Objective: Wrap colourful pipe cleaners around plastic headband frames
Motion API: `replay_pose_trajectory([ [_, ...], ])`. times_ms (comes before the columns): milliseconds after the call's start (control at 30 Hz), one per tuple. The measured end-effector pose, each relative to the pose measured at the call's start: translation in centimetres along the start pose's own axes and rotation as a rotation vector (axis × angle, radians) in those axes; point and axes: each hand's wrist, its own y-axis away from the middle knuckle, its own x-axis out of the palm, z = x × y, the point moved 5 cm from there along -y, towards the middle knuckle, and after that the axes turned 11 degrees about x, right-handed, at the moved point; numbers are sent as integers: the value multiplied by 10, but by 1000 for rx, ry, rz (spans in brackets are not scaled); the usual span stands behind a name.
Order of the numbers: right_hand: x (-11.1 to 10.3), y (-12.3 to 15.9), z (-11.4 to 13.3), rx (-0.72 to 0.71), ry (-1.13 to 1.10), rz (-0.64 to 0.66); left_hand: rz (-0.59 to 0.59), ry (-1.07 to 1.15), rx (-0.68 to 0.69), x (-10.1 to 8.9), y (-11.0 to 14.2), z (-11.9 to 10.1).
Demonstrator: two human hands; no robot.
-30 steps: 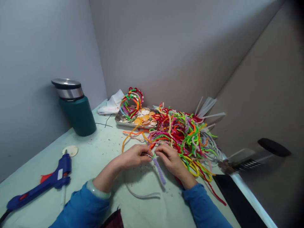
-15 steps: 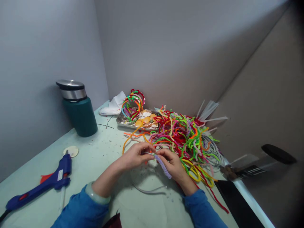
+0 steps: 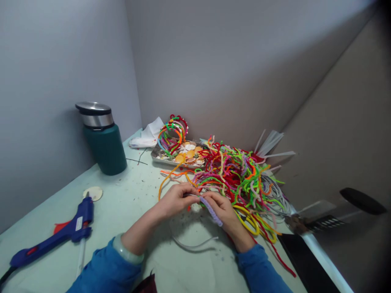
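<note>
My left hand (image 3: 179, 200) is closed, thumb and fingers pinching a thin grey headband (image 3: 195, 247), whose bare curve bends round below the hands to a free end. The headband's other end is wrapped in fuzzy purple pipe cleaner (image 3: 214, 213) and slants down toward the right. My right hand (image 3: 222, 209) is closed on the wrapped part close to the left fingertips. The fingers hide the spot where bare band and wrapping meet. A tangled heap of coloured pipe cleaners (image 3: 235, 171) lies just beyond the hands.
A blue glue gun (image 3: 65, 234) lies at left, its nozzle over a pale disc (image 3: 95, 193). A green bottle (image 3: 106, 148) stands behind it. Finished-looking coloured headbands (image 3: 171, 132) rest on a metal tray (image 3: 159, 159) of shells. Grey bands (image 3: 275, 199) and clear sticks (image 3: 270, 144) lie at right.
The purple wrapped end has swung up and to the right, against my right hand. The green bit seen earlier between the fingertips is now hidden. The view has shifted slightly.
</note>
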Motion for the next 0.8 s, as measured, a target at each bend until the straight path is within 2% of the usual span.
replay_pose_trajectory([
  [100, -6, 0, 6, -32, -7, -53, -20, -4, -64, 0, 0, 9],
  [233, -5, 1, 6, -17, -25, -29, -45, 1, -144, -1, 0, 21],
  [367, 3, 0, -1, 21, -23, -25, -29, -60, -146, 0, 1, 25],
  [500, 7, 0, -1, -14, 37, -70, 1, -139, -173, 1, 3, 27],
  [633, 8, 2, 3, -64, 86, -81, 28, -106, -192, 3, 4, 28],
  [800, 8, 4, 1, -35, 45, -63, 41, -172, -145, 2, 3, 21],
])
